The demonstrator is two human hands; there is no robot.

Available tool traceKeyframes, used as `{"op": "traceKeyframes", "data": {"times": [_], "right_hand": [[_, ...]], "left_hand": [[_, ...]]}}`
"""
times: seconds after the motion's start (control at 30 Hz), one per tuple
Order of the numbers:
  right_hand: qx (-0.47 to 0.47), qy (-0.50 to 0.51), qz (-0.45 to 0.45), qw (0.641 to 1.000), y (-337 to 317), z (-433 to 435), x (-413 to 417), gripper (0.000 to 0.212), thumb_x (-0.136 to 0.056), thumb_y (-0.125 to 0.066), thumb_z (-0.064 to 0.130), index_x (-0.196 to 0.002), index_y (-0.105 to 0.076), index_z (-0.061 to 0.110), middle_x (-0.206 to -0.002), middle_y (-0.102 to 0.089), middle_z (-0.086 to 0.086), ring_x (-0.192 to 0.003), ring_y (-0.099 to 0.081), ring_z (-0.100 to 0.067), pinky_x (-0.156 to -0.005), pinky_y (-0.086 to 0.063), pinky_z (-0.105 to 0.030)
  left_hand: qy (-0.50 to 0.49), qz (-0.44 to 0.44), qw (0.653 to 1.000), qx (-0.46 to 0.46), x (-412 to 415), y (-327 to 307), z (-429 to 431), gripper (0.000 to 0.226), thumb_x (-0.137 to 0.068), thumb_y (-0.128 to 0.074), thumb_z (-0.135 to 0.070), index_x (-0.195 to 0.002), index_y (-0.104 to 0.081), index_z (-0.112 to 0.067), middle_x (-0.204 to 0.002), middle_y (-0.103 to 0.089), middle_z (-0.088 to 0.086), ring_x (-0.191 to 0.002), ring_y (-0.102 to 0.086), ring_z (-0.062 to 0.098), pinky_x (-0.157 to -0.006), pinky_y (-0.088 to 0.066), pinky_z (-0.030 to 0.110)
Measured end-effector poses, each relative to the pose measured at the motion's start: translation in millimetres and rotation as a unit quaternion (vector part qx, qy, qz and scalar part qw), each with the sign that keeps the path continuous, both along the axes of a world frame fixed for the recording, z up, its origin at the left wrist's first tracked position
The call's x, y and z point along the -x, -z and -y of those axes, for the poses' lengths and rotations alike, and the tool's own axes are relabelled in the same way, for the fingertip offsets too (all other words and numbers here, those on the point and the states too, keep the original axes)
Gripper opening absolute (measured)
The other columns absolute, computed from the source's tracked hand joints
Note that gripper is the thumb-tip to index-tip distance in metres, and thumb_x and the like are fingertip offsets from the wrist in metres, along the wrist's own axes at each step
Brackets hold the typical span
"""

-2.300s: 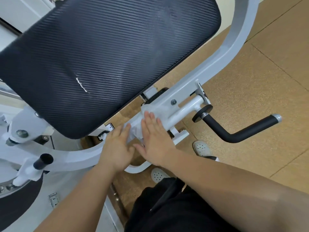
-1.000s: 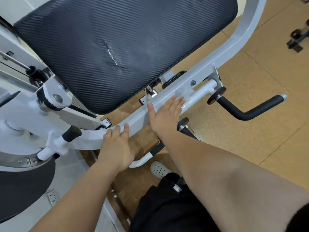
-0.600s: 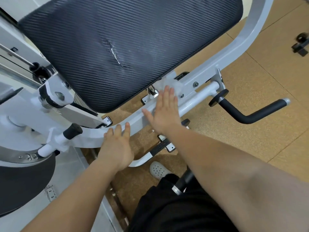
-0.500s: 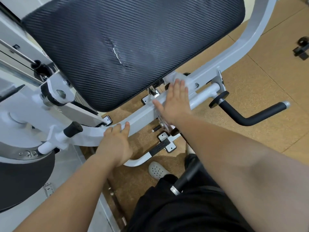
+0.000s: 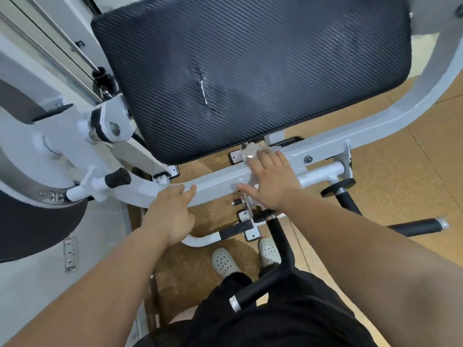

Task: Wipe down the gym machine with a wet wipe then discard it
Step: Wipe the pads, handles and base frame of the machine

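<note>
Altogether two hands, one wet wipe and one gym machine point(image 5: 390, 113) are in view. The machine shows one black ribbed pad point(image 5: 250, 58) with a single short tear point(image 5: 203, 90) near its middle. It also has one grey-white frame bar point(image 5: 220, 179) and two black-gripped handles, a far handle point(image 5: 416, 226) out to the right and a near handle point(image 5: 263, 281) over the person's black shorts point(image 5: 300, 314). One black-tipped knob point(image 5: 117, 176) sits at the left. Two white perforated shoes point(image 5: 224, 261) stand below the bar.

The floor point(image 5: 400, 176) is tan, speckled and laid in large tiles; at the left it meets a paler grey surface by the machine's base.

The frame bar's long axis runs from lower left to upper right, then bends up past the pad's right side. The right hand point(image 5: 271, 182) lies flat on top of this bar, fingers straight and slightly spread, pointing toward the pad. It presses the wet wipe point(image 5: 260, 153) against the metal. Only a crumpled white edge of the wipe shows beyond the fingertips, just below the pad's lower edge. The left hand point(image 5: 172, 209) rests on the bar's near edge farther left, fingers laid on it, holding nothing. The two hands are apart.
</note>
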State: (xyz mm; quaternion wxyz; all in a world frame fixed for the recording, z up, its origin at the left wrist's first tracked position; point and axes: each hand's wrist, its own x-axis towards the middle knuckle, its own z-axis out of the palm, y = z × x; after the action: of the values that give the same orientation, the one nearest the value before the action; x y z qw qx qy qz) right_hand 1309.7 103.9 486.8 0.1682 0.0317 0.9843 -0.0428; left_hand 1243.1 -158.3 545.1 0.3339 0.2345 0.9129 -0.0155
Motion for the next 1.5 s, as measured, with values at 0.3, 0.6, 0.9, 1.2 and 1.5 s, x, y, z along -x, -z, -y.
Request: {"op": "traceKeyframes", "data": {"times": [0.3, 0.6, 0.9, 1.2, 1.5], "right_hand": [[0.024, -0.067, 0.024, 0.997, -2.9, 50.6, -4.5, 0.114, -0.086, -0.010, 0.090, -0.163, -0.001, 0.008, -0.171, -0.003, -0.017, -0.158, 0.002, -0.036, -0.127, 0.002, -0.055], [0.102, -0.233, 0.043, 0.966, -3.4, 133.9, 30.5, 0.108, -0.089, -0.021, 0.087, -0.163, 0.009, 0.015, -0.172, 0.007, -0.008, -0.158, 0.009, -0.026, -0.127, 0.007, -0.048], [0.008, 0.053, 0.002, 0.999, -2.1, 117.6, 11.5, 0.113, -0.080, 0.012, 0.090, -0.161, -0.024, 0.019, -0.168, -0.024, -0.010, -0.157, -0.012, -0.030, -0.127, 0.002, -0.051], [0.164, 0.135, -0.007, 0.977, -7.0, 263.9, 29.9, 0.099, -0.085, 0.011, 0.075, -0.161, 0.015, 0.012, -0.171, 0.016, -0.010, -0.156, 0.023, -0.025, -0.124, 0.018, -0.046], [0.147, 0.358, -0.096, 0.917, 29.1, 219.5, 23.0, 0.097, -0.094, -0.006, 0.074, -0.161, 0.013, 0.006, -0.165, 0.028, -0.020, -0.152, 0.030, -0.034, -0.126, 0.011, -0.050]], "left_hand": [[-0.102, -0.121, 0.985, 0.060, -56.3, -1.4, 33.6, 0.080, -0.098, -0.047, -0.041, -0.163, -0.004, -0.024, -0.171, 0.004, 0.007, -0.157, 0.005, 0.031, -0.127, -0.003, 0.052], [-0.092, -0.148, 0.983, 0.050, -34.8, -26.4, 71.6, 0.076, -0.098, -0.047, -0.036, -0.163, -0.010, -0.025, -0.171, 0.004, -0.005, -0.157, -0.002, 0.026, -0.125, -0.011, 0.054], [0.045, -0.159, 0.986, -0.018, 3.2, -16.2, 129.0, 0.075, -0.095, -0.048, -0.036, -0.162, -0.017, -0.022, -0.171, -0.004, -0.005, -0.146, -0.027, 0.026, -0.121, -0.026, 0.048], [0.162, -0.136, 0.977, -0.020, 33.8, -20.1, 163.0, 0.084, -0.096, -0.048, -0.023, -0.163, 0.004, -0.023, -0.168, 0.017, -0.011, -0.155, -0.011, 0.027, -0.125, -0.015, 0.047], [0.179, -0.111, 0.978, -0.005, 38.3, -23.7, 164.3, 0.081, -0.098, -0.043, -0.020, -0.162, 0.005, -0.020, -0.167, 0.023, -0.010, -0.157, -0.001, 0.027, -0.126, -0.015, 0.047]]}}
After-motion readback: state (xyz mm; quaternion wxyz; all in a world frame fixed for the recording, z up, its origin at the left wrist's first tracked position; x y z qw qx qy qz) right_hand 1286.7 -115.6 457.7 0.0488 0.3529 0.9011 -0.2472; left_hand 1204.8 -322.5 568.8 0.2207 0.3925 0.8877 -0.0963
